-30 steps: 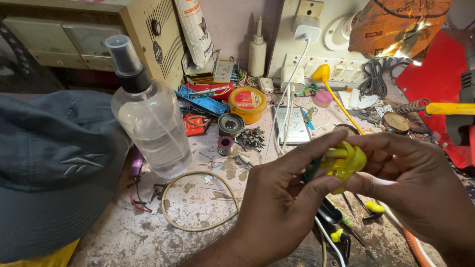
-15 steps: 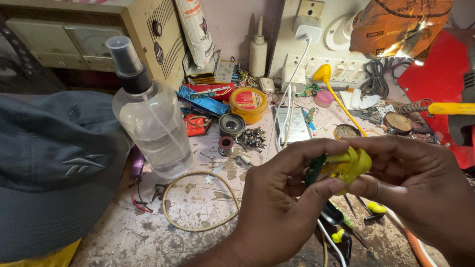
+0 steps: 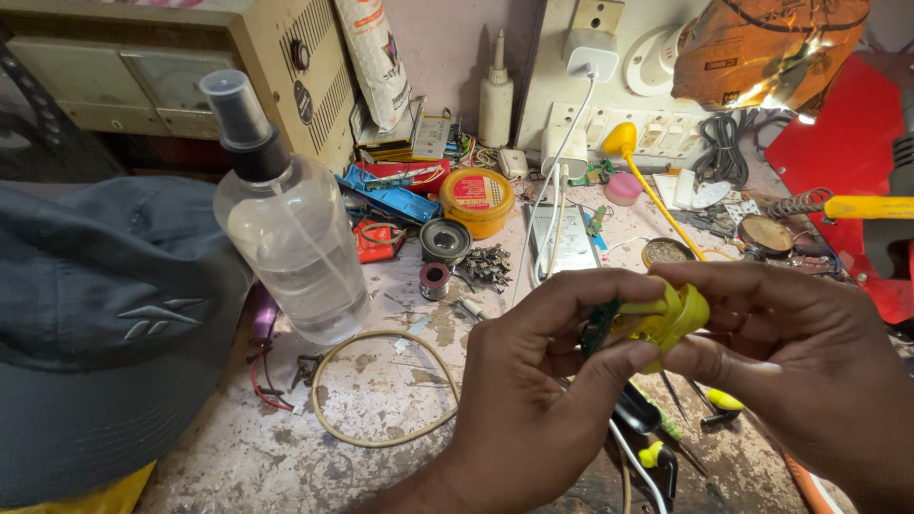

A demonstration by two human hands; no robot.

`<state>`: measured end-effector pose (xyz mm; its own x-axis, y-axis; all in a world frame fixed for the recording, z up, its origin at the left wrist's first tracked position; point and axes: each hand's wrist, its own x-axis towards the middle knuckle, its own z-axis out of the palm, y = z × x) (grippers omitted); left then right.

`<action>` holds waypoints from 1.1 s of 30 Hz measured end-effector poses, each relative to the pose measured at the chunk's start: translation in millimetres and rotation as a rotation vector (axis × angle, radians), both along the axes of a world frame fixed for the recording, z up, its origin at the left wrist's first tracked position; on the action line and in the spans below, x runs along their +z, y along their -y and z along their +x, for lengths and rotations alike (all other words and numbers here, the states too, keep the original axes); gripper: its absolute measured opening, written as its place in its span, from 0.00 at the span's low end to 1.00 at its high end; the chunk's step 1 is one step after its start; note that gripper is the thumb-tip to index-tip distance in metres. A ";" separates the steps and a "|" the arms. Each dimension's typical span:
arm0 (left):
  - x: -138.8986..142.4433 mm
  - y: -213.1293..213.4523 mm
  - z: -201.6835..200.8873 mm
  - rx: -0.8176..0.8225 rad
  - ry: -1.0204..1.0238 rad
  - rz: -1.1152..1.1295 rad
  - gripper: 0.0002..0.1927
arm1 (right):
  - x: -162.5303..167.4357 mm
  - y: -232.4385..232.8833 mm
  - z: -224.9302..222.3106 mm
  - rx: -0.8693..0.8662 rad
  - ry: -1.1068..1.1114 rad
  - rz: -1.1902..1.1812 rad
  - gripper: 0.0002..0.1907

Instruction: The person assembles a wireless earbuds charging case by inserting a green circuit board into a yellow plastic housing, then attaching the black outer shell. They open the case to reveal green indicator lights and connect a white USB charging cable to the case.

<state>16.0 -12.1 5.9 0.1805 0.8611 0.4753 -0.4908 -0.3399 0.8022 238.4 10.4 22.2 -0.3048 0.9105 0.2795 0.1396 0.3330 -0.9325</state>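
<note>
Both my hands are up over the near right part of the bench (image 3: 286, 457), holding a small yellow plastic casing (image 3: 666, 319) between them. My left hand (image 3: 543, 400) pinches it from the left, thumb under, index finger arched over the top, fingers pressed onto the casing and onto the green circuit board (image 3: 600, 326) poking out of its left end. My right hand (image 3: 800, 352) cups the right end, fingers curled shut round it, thumb flat along the underside. Held up off the bench like this probably to get both ends at once, board side steadied, shell side gripped. Long axis of the casing runs roughly left-right, tilted slightly up toward the right; the board end points left toward my left palm. Below the hands lie screwdrivers with yellow handles (image 3: 722, 400). A clear spray bottle (image 3: 290, 238) stands upright toward the left edge, a loop of cream wire (image 3: 381, 390) flat just in front of it, well apart from the hands.
</note>
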 end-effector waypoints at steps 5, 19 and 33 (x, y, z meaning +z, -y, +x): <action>0.9 0.6 -1.4 0.020 -0.045 -0.002 0.17 | 0.2 0.4 0.8 -0.052 0.092 0.003 0.28; 2.4 0.5 -3.3 0.112 -0.125 0.037 0.15 | 0.5 4.8 -8.7 -0.079 0.049 0.025 0.28; -2.5 -8.9 -4.6 -0.046 -0.049 -0.110 0.16 | 4.4 2.1 -7.8 -0.051 0.161 0.038 0.28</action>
